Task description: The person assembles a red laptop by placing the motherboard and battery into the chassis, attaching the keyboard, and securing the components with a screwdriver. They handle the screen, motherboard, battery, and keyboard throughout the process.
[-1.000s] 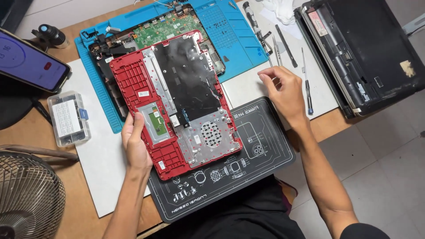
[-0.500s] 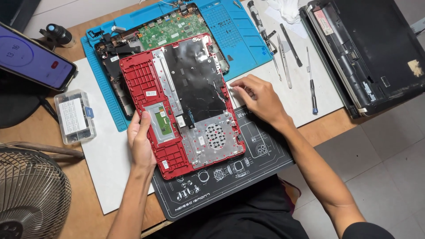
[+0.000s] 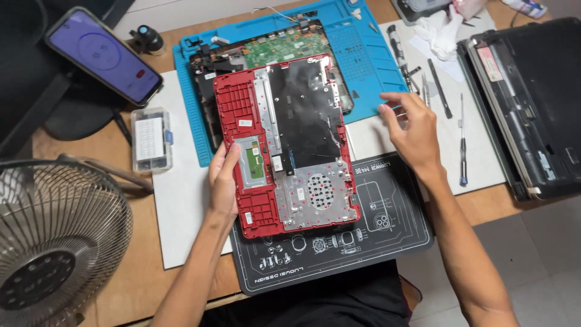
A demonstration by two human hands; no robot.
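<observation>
Head view: one red laptop palmrest (image 3: 284, 145) in left hand (image 3: 224, 181) grip, right hand (image 3: 411, 130) open, empty.

1. The scene is viewed from a single head-worn camera, directed steeply down onto the workbench (image 3: 181, 230).
2. The bench is seen at arm's length, with the near edge at the bottom.
3. No second view is provided.

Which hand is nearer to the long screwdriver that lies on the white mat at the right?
The right hand is nearer: it hovers just left of the screwdriver, not touching it. The left hand is far off, gripping the left edge of the red laptop cover.
</observation>
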